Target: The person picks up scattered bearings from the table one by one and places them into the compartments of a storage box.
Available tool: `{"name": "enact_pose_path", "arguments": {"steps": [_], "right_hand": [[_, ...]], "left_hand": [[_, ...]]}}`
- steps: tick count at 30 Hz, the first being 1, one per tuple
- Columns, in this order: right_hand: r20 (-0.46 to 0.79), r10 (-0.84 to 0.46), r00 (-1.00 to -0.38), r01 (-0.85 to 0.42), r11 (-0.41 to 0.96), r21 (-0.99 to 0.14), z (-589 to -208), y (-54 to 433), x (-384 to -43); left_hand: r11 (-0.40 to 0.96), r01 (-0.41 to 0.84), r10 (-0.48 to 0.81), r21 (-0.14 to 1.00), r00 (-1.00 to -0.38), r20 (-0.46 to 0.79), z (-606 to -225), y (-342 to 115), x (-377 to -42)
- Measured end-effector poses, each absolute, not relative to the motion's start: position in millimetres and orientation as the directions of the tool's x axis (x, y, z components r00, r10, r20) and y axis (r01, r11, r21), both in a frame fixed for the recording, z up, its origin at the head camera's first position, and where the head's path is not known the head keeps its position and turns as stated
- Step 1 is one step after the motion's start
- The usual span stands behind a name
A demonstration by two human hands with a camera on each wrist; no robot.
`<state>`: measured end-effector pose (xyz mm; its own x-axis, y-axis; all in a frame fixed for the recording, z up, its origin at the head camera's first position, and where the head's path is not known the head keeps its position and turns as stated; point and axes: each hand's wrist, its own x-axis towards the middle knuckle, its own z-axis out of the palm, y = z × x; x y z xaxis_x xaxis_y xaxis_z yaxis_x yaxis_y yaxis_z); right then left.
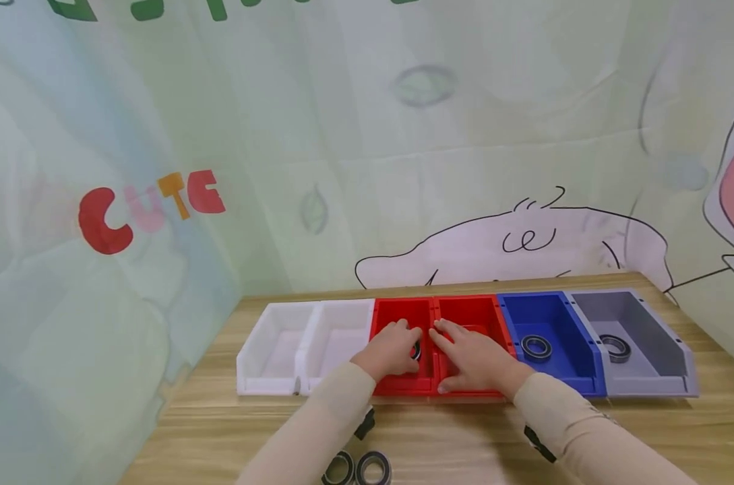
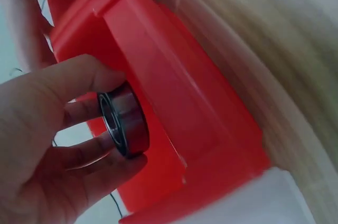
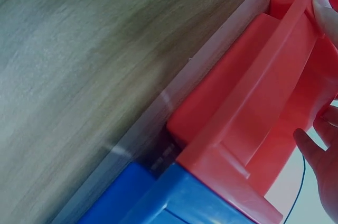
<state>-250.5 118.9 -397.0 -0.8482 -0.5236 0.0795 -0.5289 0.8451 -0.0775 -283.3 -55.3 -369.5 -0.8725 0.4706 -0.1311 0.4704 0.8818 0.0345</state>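
Sleeves (image 1: 309, 431) lead to hands (image 1: 386, 350), a bearing (image 2: 134, 126) between left thumb (image 2: 87, 78) and fingers (image 2: 113, 174).

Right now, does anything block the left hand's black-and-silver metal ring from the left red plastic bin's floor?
Nothing visible: the left hand pinches the ring at the open top of that bin; the right hand is alongside.

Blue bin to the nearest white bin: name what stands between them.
Two red bins stand side by side between the blue bin and the white bin, as the head view shows.
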Motion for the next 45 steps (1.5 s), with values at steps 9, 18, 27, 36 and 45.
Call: {"name": "enact_pose_path", "arguments": {"steps": [9, 18, 27, 36, 45], "right_hand": [[0.115, -0.565, -0.817, -0.572, 0.819, -0.047, -399, 120, -251], [0.122, -0.569, -0.813, -0.579, 0.813, -0.062, -400, 119, -254], [0.093, -0.556, -0.826, -0.563, 0.823, -0.076, -401, 118, -254], [0.074, -0.522, -0.849, -0.527, 0.845, -0.089, -399, 120, -253], [0.08, -0.528, -0.846, -0.533, 0.843, -0.078, -397, 121, -254]], "left_hand": [[0.898, 0.44, 0.434, 0.013, -0.88, -0.193, -387, -39, -304], [0.934, 0.356, 0.35, 0.019, -0.907, -0.233, -403, -37, -315], [0.946, 0.315, 0.323, 0.074, -0.92, -0.222, -402, -39, -312], [0.912, 0.409, 0.407, -0.005, -0.908, -0.095, -375, -48, -287], [0.832, 0.55, 0.554, -0.069, -0.83, 0.061, -353, -72, -223]]}}
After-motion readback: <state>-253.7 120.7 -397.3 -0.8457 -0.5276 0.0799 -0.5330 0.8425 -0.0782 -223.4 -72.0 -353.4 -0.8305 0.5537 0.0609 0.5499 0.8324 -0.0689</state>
